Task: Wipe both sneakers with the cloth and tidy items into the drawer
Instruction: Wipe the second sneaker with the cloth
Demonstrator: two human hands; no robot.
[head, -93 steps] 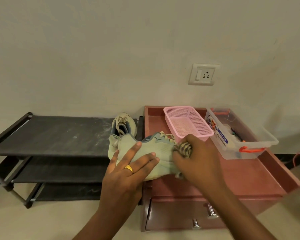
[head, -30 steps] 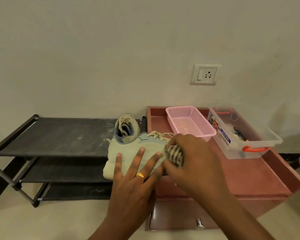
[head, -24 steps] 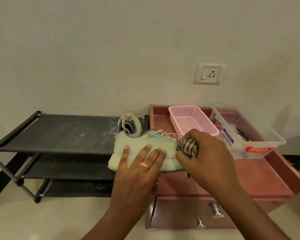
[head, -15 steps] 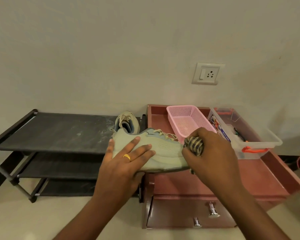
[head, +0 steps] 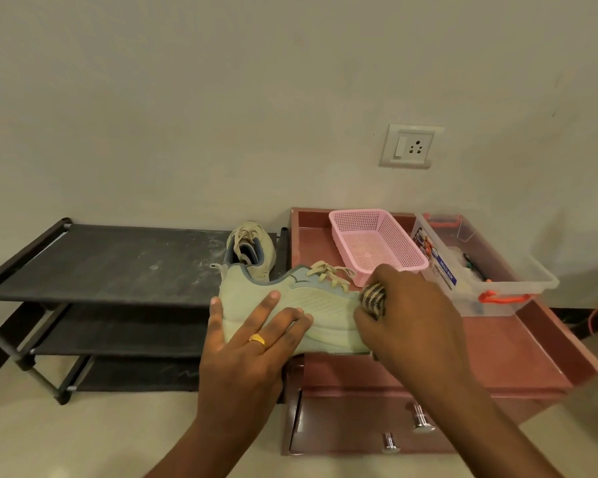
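Note:
A pale green sneaker (head: 321, 305) lies on its side in the air between the shoe rack and the red cabinet. My left hand (head: 252, 343) holds its heel end, thumb at the back and fingers spread over its side. My right hand (head: 408, 319) grips a bunched striped cloth (head: 373, 300) pressed against the sneaker's toe end. The second sneaker (head: 252, 250) stands on the rack's top shelf, at its right end. Below, the cabinet's drawer (head: 366, 426) is closed.
A black three-shelf shoe rack (head: 118, 263) stands to the left. On the red cabinet top (head: 497, 346) sit a pink mesh basket (head: 377, 243) and a clear plastic box (head: 484, 267) with orange clips. A wall socket (head: 409, 146) is above.
My right hand has rubbed the cloth back and forth along the sneaker toward its toe end. My left hand shifted its hold toward the heel and the sneaker turned more level.

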